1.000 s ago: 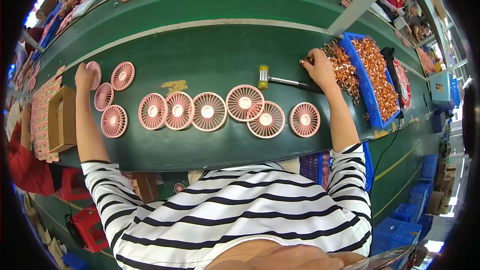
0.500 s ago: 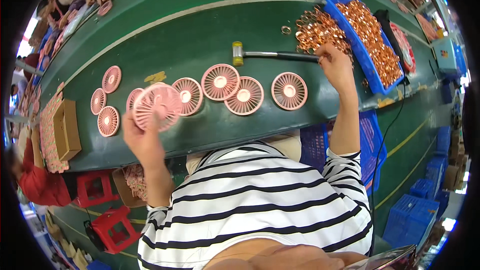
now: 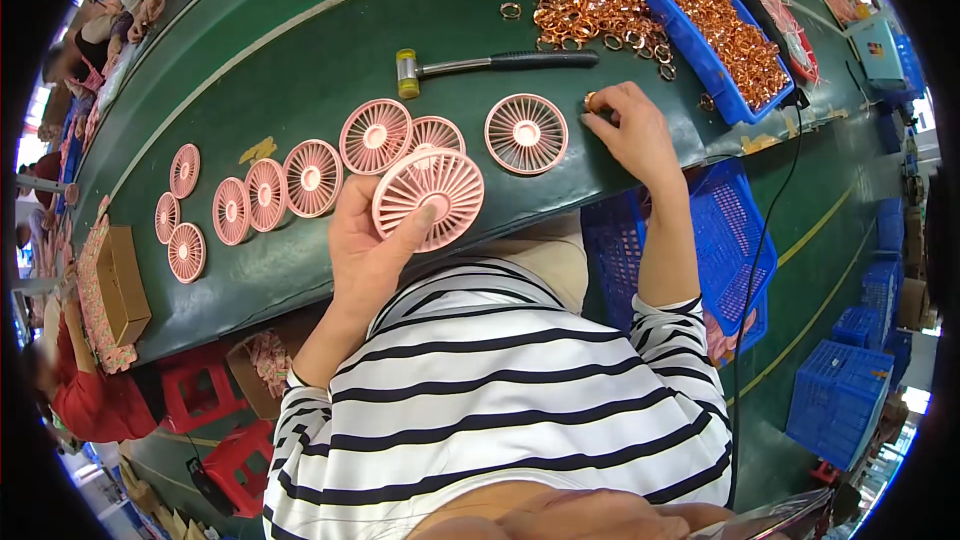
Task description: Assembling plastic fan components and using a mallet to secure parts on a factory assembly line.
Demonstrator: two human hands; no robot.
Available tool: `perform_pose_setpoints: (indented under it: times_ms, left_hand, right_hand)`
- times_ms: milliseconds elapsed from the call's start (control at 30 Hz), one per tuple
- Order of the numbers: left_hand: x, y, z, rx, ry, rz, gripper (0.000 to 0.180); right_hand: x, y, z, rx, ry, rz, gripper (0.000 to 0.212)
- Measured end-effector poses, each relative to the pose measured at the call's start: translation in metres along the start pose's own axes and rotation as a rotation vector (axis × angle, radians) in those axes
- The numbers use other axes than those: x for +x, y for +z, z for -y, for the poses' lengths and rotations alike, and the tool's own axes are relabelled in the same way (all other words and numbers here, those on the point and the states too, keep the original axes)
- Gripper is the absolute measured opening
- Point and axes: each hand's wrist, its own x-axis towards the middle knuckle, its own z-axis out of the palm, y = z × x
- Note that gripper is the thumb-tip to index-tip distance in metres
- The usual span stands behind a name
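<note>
Grille [image 3: 440,204] brought in close, small coppery piece [image 3: 591,98] carried off the pile

The left hand [image 3: 365,248] has swung in from the far left of the table [image 3: 300,280] and now holds the grille before the torso. Its thumb lies across the front near the hub, with the other fingers around the back. The grille is tilted toward the eyes near the table's front edge.

From that grille, the right hand [image 3: 637,140] is at 2 to 3 o'clock; it has drawn away from the ring pile [image 3: 600,8]. Its fingertips are narrowed in a pinch on the coppery piece, apparently a ring, though too small to be sure. The two held things remain well apart.

Also from the held grille, a lone grille [image 3: 526,133] lies at 2 o'clock, just beside the right fingertips. The hammer [image 3: 500,63] and ring pile are at 1 o'clock, the blue tray [image 3: 738,110] at 2, and the other grilles [image 3: 313,178] spread from 9 to 12.

My reading: fetching looks finished for this pair, with one part in each hand.
</note>
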Motion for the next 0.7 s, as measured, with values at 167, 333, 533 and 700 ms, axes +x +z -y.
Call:
perform_pose_setpoints:
  times_ms: [167, 333, 533, 700]
  left_hand:
    - [0.003, 0.011, 0.011, -0.008, 0.021, 0.032, 0.027]
    - [0.007, 0.019, 0.02, 0.013, 0.061, 0.029, 0.027]
    - [0.003, 0.021, 0.036, 0.019, 0.113, 0.033, 0.026]
    - [0.004, 0.022, 0.046, 0.059, 0.171, 0.03, 0.027]
  right_hand:
    - [-0.008, 0.003, 0.013, 0.068, 0.045, -0.11, 0.015]
    - [-0.01, 0.018, 0.004, -0.166, -0.153, -0.182, 0.013]
    - [-0.04, 0.02, 0.049, 0.324, -0.207, -0.312, 0.007]
    - [-0.067, 0.031, 0.092, 0.29, -0.459, -0.418, 0.019]
